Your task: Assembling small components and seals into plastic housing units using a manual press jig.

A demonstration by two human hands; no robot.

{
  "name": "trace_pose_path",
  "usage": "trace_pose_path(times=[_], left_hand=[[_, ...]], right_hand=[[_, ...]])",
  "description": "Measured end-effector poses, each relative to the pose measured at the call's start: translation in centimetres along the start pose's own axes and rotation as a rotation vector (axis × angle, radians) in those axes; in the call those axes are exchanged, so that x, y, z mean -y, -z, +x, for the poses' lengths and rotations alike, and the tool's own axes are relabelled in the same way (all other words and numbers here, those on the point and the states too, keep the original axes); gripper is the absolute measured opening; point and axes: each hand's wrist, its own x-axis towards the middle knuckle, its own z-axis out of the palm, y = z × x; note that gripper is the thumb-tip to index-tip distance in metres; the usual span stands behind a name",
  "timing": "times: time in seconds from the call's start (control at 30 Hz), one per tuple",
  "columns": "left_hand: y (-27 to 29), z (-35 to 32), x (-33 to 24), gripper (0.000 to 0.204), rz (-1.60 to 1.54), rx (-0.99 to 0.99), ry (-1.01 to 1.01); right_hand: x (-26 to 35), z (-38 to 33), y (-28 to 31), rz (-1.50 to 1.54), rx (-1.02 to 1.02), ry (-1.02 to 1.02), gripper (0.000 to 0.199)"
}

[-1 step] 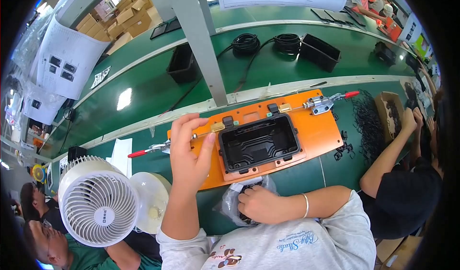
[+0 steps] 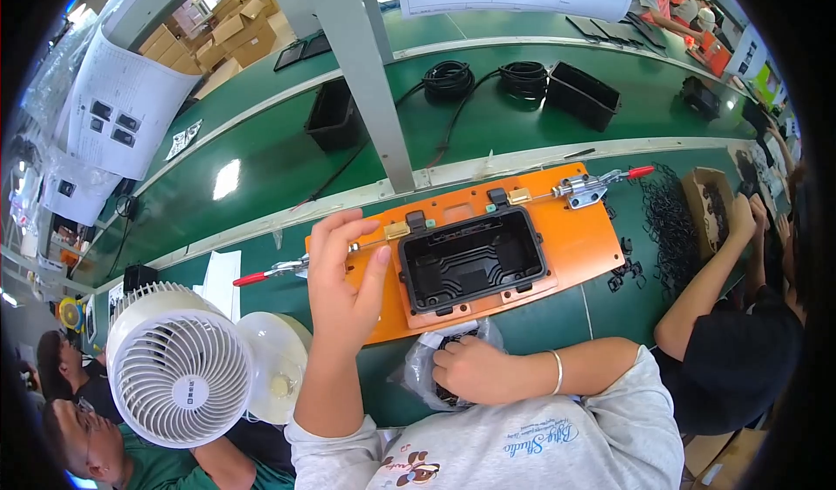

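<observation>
Head view looks down on the left hand (image 2: 344, 285), raised with its fingers loosely spread and curled over the left end of an orange fixture plate (image 2: 579, 242), its thumb near the brass-coloured stop of the left toggle clamp (image 2: 279, 269); it grips nothing that can be made out, and seems placed there to work or steady that clamp. The right hand (image 2: 470, 370) is closed with its fingers dipped into a crumpled clear plastic bag (image 2: 418, 364) of small dark parts lying at the near edge of the plate, close to the body so parts come easily to hand (whether a part is pinched cannot be told). A black plastic housing (image 2: 472, 259) sits open side up in the middle of the plate, held square between stops, with a second red-handled toggle clamp (image 2: 592, 190) at the far right pointing toward it. Left of the worker stands a white desk fan (image 2: 178, 368). To the right, another person's arm (image 2: 705, 277) reaches toward a cardboard box (image 2: 707, 203) beside a spread of black rings (image 2: 664, 220) on the green bench (image 2: 261, 177).
</observation>
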Motion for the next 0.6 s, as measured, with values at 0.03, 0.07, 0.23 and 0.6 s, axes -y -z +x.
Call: trace_pose_path(times=[0.03,0.07,0.23,0.6], left_hand=[[0.3,-0.4,-0.1,0.023,-0.046,0.008,0.023],[0.3,-0.7,-0.3,0.021,-0.054,-0.011,0.002],[-0.1,-3.1,-1.3,0.016,-0.157,0.188,-0.021],[-4.2,-3.8,-4.3,0.019,-0.135,0.107,-0.214]], right_hand=[[-0.4,0.0,-0.1,0.060,-0.084,0.013,0.011],[-0.7,-0.1,0.0,0.120,-0.169,0.024,0.011],[-2.0,-0.8,2.8,0.593,-0.359,-0.152,0.010],[-2.7,-0.9,4.8,1.300,-1.024,-0.240,0.005]])
